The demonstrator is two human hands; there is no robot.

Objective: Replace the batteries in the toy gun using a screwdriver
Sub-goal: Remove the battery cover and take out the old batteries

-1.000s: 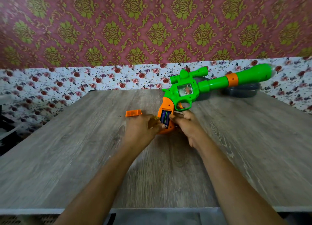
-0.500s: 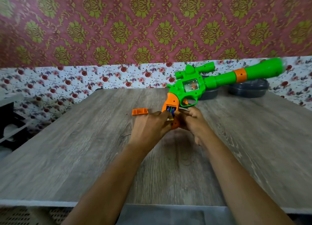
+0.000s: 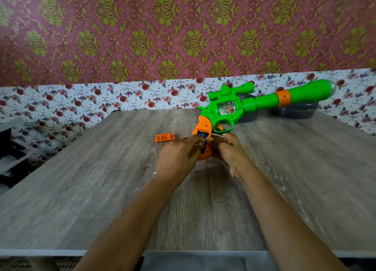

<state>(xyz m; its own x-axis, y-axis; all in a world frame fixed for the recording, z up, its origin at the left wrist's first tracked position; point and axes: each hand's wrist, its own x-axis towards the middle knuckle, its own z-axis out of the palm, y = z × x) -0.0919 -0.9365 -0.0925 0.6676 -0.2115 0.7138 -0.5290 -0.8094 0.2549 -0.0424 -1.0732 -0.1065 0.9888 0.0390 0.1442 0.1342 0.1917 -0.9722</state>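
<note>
A green toy gun with an orange grip stands on its grip on the wooden table, barrel pointing right and up. The grip's battery compartment is open and blue batteries show inside. My right hand clasps the grip from the right. My left hand is at the compartment, its fingertips pinching a battery at the opening. The orange compartment cover lies loose on the table just left of the gun. A thin metal tip peeks out beside my left wrist; the screwdriver itself is not in view.
Two dark round lidded containers sit at the table's far right behind the gun's barrel. A patterned wall closes the far edge. A dark shelf stands off the table's left side. A tiny screw-like speck lies left of the cover.
The gun's barrel has dipped slightly lower. My left fingers have shifted on the battery at the grip opening. The camera view has drifted a little.
</note>
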